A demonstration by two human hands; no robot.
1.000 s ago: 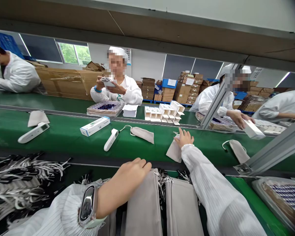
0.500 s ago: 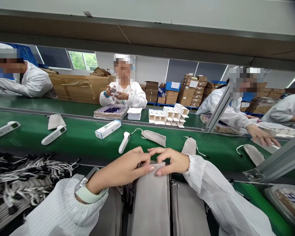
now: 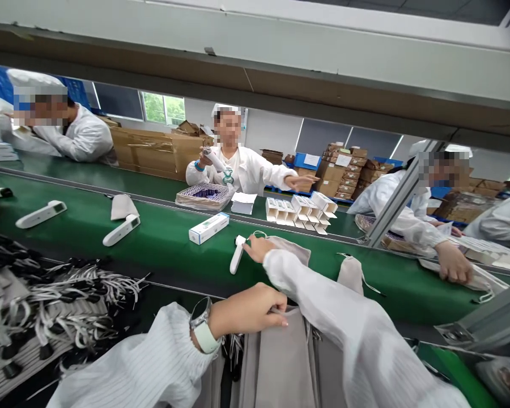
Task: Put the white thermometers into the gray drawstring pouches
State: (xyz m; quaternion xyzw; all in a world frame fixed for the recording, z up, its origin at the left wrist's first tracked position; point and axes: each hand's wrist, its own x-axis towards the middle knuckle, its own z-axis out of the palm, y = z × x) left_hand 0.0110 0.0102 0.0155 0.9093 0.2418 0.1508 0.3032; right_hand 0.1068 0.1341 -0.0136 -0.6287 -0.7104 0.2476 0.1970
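My left hand (image 3: 255,309) pinches the mouth edge of a grey fabric pouch (image 3: 284,357) on top of a stack in front of me. Farther forward, my right hand (image 3: 260,248) reaches over the green belt, its fingertips at the head of a white handheld thermometer (image 3: 237,258). The fingers are apart, and the thermometer lies on the belt. Just behind this hand lies a grey drawstring pouch (image 3: 295,247), partly covered by my sleeve.
On the green belt (image 3: 165,258) lie more thermometers (image 3: 40,215), a thermometer box (image 3: 209,228) and another pouch (image 3: 351,273). Pouches with white cords (image 3: 68,317) are heaped at left. Co-workers sit opposite; one co-worker's hand (image 3: 455,263) is on a pouch at right. A metal post (image 3: 402,195) stands at right.
My right hand has left the pouch on the stack and moved forward to the thermometer. My left hand stays at the pouch's mouth. The view has shifted left. The co-worker opposite stretches out an arm.
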